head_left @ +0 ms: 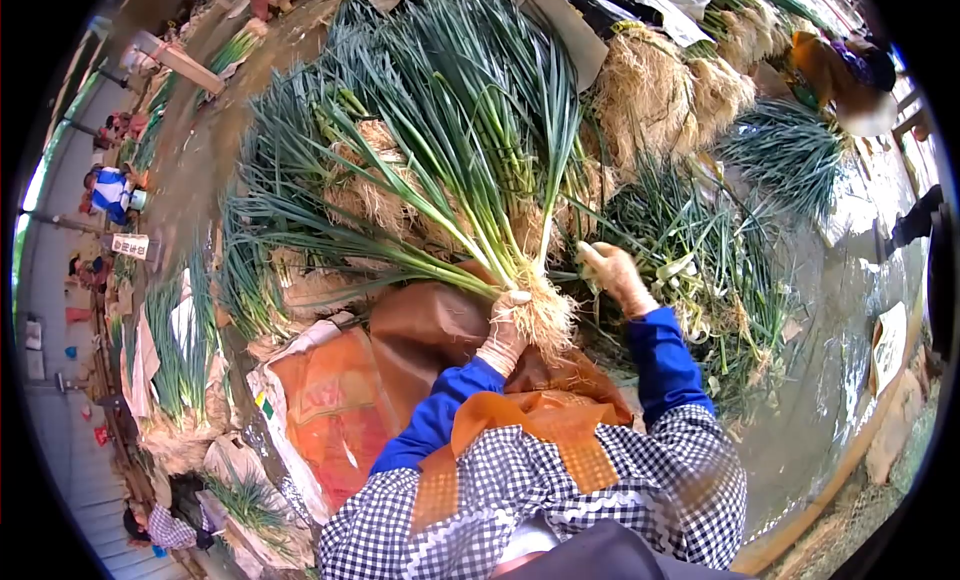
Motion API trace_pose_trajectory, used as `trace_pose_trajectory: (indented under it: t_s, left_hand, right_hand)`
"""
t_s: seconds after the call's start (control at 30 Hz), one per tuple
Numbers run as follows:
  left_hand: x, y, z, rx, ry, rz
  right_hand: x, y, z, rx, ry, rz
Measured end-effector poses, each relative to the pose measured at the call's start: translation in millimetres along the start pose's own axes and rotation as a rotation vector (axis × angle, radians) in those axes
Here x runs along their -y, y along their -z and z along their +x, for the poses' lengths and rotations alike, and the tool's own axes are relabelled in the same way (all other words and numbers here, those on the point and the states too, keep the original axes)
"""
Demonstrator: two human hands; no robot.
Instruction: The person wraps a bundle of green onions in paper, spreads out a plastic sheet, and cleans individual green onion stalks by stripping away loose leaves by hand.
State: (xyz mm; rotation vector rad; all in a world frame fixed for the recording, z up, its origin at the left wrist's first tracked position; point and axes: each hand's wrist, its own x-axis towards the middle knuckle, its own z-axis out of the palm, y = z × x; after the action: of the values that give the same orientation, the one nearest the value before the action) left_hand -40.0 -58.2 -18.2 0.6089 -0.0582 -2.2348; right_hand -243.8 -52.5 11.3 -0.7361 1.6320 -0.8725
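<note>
My left hand (507, 325) is wrapped round a bunch of green onions (478, 205) at its base. Pale, stringy roots (545, 315) hang out beside that hand, and the long green leaves fan away toward the top of the view. To the right of the roots, my right hand (615, 275) is raised and apart from the bunch, its fingers drawn together. Something pale shows at its fingertips, too small to name. Below and beyond it lies a heap of loose green leaves and stalks (690, 270).
More green onions (400, 50) are piled in front, with root clumps (650, 90) at the back. A brown apron (430, 325) covers my lap, beside an orange sack (335, 400). Wet floor (820, 310) lies right. Other people (112, 193) sit far left; another person (850, 75) is back right.
</note>
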Motion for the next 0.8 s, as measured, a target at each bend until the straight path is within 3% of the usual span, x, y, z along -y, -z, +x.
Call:
trace_pose_trajectory:
  t_s: [0.03,0.1,0.17,0.2,0.23,0.3,0.33,0.43,0.47,0.5,0.57,0.63,0.67,0.7,0.77,0.8]
  left_hand:
    - [1,8,1,0.024,0.029,0.019]
    - [6,21,3,0.0,0.052,0.037]
    - [5,26,4,-0.029,0.054,0.031]
    - [8,26,4,-0.089,-0.065,0.053]
    - [8,27,7,-0.091,-0.069,0.05]
    - [11,34,10,-0.128,-0.053,0.008]
    - [9,15,1,-0.152,-0.045,-0.014]
    - [5,5,-4,-0.107,0.012,0.023]
    - [4,21,0,-0.057,0.048,0.003]
    - [2,18,-1,-0.05,0.044,0.006]
    - [2,10,-1,-0.018,0.014,-0.045]
    - [4,3,-2,0.013,-0.007,-0.026]
    - [4,3,-3,-0.006,0.025,-0.044]
    - [4,3,-4,-0.021,0.058,-0.059]
    - [4,2,-4,0.017,0.087,-0.028]
    - [3,2,-4,0.044,0.124,0.012]
  right_hand:
    - [1,-10,9,0.137,0.022,0.06]
    - [-2,-49,23,0.025,0.228,-0.286]
    - [-33,-59,49,-0.093,0.834,-0.756]
    - [-3,-63,23,-0.119,0.475,-0.677]
    - [2,-64,13,-0.141,0.483,-0.712]
    - [15,-59,-16,-0.135,0.616,-0.581]
    - [11,-58,-16,-0.193,0.801,-0.664]
    - [6,-56,-15,-0.275,0.902,-0.802]
    - [0,-57,-10,-0.283,0.902,-0.805]
    - [6,-52,-19,-0.137,0.823,-0.784]
    - [30,-38,-58,0.314,0.649,-0.229]
    - [40,4,-74,0.604,0.75,-0.08]
    - [48,26,-79,0.726,0.399,0.213]
    - [44,38,-64,0.646,0.342,0.236]
    - [4,21,-10,-0.091,0.225,-0.453]
    - [3,10,-8,0.02,0.155,-0.171]
